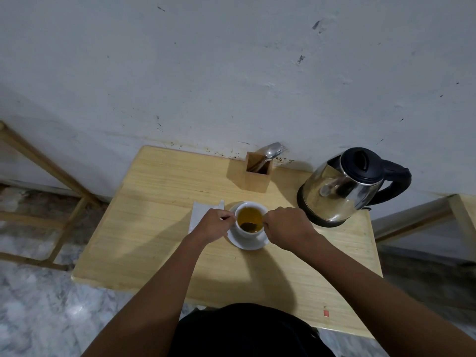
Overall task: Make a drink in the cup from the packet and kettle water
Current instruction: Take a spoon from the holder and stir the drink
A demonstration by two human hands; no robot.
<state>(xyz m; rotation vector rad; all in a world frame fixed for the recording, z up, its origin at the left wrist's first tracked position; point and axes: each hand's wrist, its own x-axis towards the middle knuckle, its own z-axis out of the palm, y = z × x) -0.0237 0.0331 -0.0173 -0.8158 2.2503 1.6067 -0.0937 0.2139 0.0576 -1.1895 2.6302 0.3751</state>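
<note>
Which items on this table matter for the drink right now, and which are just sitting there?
In use: white ceramic cup of amber liquid, white saucer, metal spoon, steel kettle, white packet.
Idle: wooden cutlery holder, wooden frame.

Open table in front, clutter behind

Bare wooden table point(159, 243) left and front of the cup point(249, 222); kettle point(345, 186) near its right, cutlery holder point(257, 173) behind, white packet point(202, 213) just left.
</note>
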